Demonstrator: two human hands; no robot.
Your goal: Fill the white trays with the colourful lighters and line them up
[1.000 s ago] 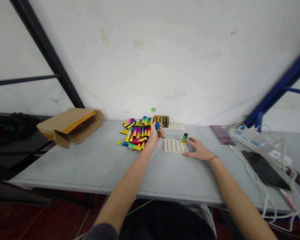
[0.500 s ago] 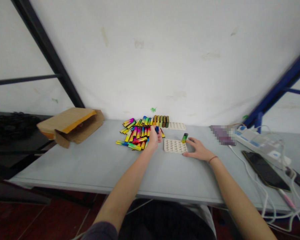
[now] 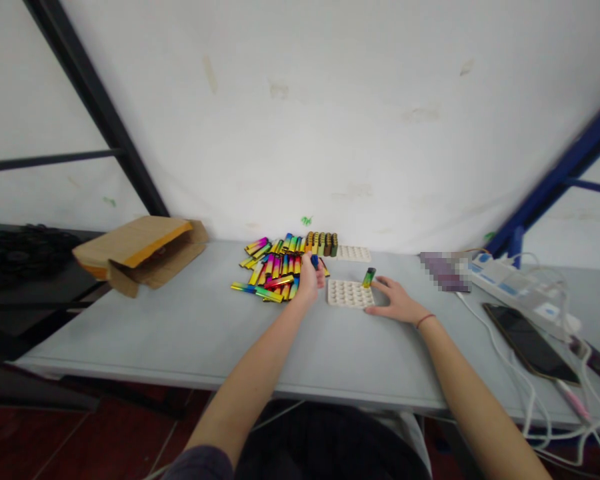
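My left hand (image 3: 310, 279) is closed around a dark blue shiny tube (image 3: 315, 261), whose end shows above the fingers. It is over the right side of a loose pile of shiny, colour-graded tubes (image 3: 275, 265). A white tray (image 3: 351, 294) with rows of round holes lies right of it. One green-and-yellow tube (image 3: 369, 277) stands upright, slightly tilted, at the tray's back right corner. My right hand (image 3: 394, 299) rests at the tray's right edge, fingers spread, the thumb at the front corner and a fingertip beside the upright tube.
Behind the pile stands a block of upright tubes (image 3: 322, 244), beside a second white holed tray (image 3: 354, 253). An open cardboard box (image 3: 140, 250) lies at the left. On the right are a phone (image 3: 530, 343), a power strip (image 3: 523, 287), white cables and a partly blurred purple object (image 3: 443, 272).
Very little differs. My left hand has shifted slightly right and down, still holding the blue tube; my right hand stays at the tray.
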